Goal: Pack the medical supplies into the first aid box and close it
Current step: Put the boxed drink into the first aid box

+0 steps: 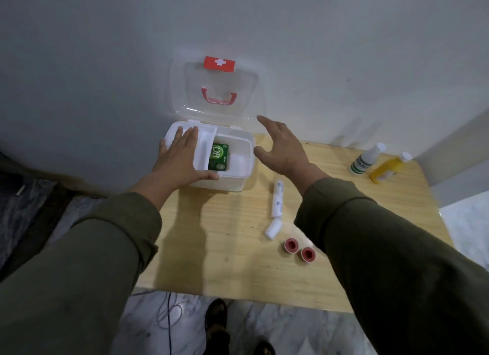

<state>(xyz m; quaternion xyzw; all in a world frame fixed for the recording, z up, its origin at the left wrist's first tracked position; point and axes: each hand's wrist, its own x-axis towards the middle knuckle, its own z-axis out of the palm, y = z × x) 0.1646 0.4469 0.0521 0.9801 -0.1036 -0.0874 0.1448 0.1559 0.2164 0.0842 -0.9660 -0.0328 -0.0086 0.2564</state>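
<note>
a light wooden table (238, 270) stands against a plain pale grey wall (105, 50). below its near edge lies white marbled floor (291, 333) with thin cables (169, 309). dark fabric (23, 204) lies left.

A white first aid box (227, 180) sits open on the wooden bench (211, 249), its clear lid (217, 90) standing up. A green packet (218, 157) lies inside. The left hand (180, 159) rests flat on the box's left side. The right hand (283, 148) hovers spread beside the box. Two bandage rolls (277, 198), two red tape rolls (291, 245) and two bottles (366, 159) lie on the bench.
</note>
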